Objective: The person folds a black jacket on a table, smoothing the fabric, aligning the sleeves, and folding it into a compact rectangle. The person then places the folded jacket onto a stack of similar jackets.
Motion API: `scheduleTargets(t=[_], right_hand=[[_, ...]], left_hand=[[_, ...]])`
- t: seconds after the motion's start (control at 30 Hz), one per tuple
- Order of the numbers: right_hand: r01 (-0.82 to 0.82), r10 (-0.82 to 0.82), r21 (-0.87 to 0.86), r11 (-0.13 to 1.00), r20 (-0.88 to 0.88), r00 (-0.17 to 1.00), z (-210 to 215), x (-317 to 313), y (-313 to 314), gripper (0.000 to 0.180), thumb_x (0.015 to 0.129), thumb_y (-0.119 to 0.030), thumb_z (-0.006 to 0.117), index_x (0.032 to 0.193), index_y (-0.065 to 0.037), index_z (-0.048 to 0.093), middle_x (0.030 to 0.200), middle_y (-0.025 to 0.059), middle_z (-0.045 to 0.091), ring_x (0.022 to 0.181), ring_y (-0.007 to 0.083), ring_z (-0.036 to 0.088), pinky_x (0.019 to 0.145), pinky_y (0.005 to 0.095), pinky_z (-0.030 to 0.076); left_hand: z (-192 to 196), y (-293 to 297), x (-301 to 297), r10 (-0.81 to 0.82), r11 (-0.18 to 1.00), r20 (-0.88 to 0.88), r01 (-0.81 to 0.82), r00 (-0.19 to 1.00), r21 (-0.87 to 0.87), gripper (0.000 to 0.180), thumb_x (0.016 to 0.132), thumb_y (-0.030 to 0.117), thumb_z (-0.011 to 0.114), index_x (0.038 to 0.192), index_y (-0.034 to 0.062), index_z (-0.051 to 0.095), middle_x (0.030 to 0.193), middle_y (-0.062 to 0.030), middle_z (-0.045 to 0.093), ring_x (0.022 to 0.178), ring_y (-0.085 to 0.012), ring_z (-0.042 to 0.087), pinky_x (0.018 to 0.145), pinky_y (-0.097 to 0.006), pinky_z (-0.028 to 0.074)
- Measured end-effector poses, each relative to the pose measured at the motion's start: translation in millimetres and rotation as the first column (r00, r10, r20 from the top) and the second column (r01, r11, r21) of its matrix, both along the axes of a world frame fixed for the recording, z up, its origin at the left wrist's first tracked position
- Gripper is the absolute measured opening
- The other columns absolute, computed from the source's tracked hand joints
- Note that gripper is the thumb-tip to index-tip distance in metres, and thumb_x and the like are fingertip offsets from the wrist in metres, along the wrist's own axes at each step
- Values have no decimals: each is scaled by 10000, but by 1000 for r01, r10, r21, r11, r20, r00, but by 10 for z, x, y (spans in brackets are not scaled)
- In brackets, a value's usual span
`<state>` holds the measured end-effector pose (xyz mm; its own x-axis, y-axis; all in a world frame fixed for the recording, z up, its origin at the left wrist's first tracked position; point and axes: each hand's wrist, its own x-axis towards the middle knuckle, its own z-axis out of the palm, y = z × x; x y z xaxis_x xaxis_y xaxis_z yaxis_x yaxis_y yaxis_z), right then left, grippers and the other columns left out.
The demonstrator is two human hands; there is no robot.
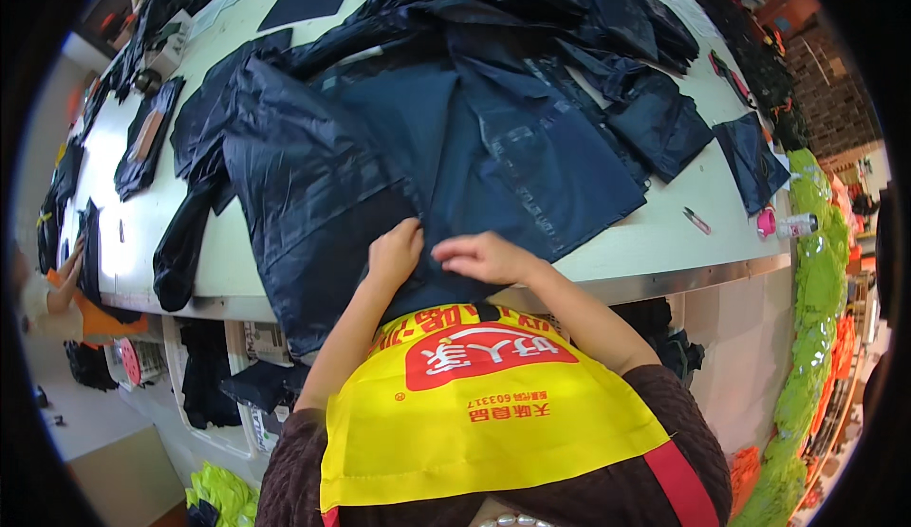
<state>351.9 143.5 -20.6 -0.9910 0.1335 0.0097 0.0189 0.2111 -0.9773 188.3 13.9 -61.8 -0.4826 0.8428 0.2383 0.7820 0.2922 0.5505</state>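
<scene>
Pearls (pixel 512 521) lie nearest; left hand (pixel 395 253) curls at dark garment (pixel 318 171), grip unclear; right hand (pixel 488 257) loosely unfurled.

Garment (pixel 408 119) on the table (pixel 607 254), snips (pixel 697 221) to its right (a bottle (pixel 797 226) farther right, by the edge)

apron (pixel 493 432): yellow, red panel (pixel 489 358) with white lettering, smaller red print | strap (pixel 681 484): broad, red, person's right side | sleeves (pixel 669 408): dark brown, textured (quilted or knitted, hard to tell), ending near the elbows | necklace (pixel 517 521): round, whitish, pearl-like beads | left grip (pixel 395 254), right grip (pixel 489 257): bare
</scene>
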Motion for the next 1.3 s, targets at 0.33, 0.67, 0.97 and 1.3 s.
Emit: scheduleTargets(t=[0.33, 0.67, 0.97, 1.3], right_hand=[[632, -954, 767, 109, -98, 283, -325, 1565, 2301, 263, 809, -207, 619, 986, -14, 633, 938, 181, 649, 874, 338, 618, 772, 402, 489], [367, -875, 909, 195, -8, 484, -257, 1133, 2043, 133, 759, -173, 654, 778, -46, 618, 830, 150, 631, 829, 332, 608, 705, 433, 492], [581, -582, 797, 164, -397, 710, 570, 684, 611, 133, 726, -109, 661, 726, -87, 530, 736, 81, 536, 740, 274, 549, 601, 383, 466], [585, -572, 682, 438, -290, 767, 281, 553, 76, 124, 721, -104, 691, 760, -65, 580, 740, 69, 569, 685, 249, 576, 577, 342, 469]], left_hand=[[-82, -478, -317, 55, 998, -236, -56, 970, 3, 162, 794, 199, 633, 906, 88, 601, 771, -99, 654, 655, -269, 642, 547, -365, 492], [345, -430, -371, 108, 920, -175, -165, 979, -357, 187, 790, 252, 609, 863, 80, 608, 791, -114, 645, 719, -294, 636, 614, -396, 495], [960, 712, 343, -155, 987, 792, 121, 590, 103, 236, 886, 248, 608, 910, 15, 634, 735, -18, 603, 642, -81, 565, 569, -208, 455], [549, 1181, 451, 49, 985, 970, 148, 240, -86, 208, 829, 232, 669, 868, 36, 610, 735, -40, 608, 625, -110, 599, 542, -235, 526]])
